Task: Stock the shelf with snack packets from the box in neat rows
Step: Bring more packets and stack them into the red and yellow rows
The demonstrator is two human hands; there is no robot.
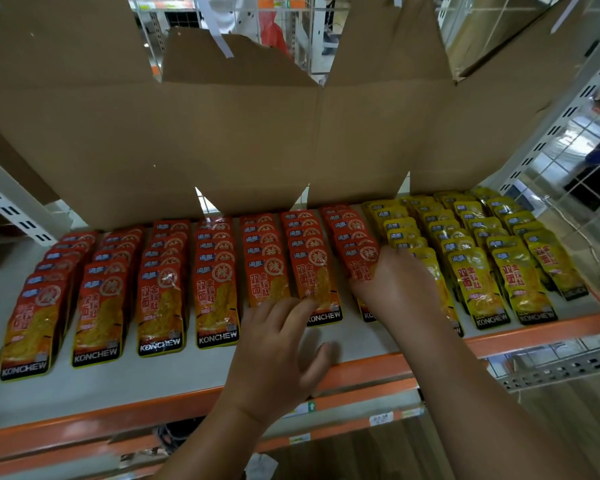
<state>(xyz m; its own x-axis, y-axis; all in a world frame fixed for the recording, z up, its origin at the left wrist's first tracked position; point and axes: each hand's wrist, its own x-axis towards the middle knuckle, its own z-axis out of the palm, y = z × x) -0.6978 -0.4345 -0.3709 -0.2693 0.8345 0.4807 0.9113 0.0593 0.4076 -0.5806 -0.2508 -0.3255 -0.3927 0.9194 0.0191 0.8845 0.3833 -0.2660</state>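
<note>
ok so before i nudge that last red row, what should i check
1. Right hand grip on the rightmost row of red foil snack packets: ok, fingers are curled round its front packets.
2. Left hand free to steady things: ok, its straight fingers only touch the neighbouring red row.
3. Yellow foil snack packets kept apart from the red ones: cannot tell at the border, as the right hand hides it.
4. Bare room on the grey shelf board in front of the rows: ok.
5. Stock left in the brown cardboard box: cannot tell, only its flaps show.
</note>
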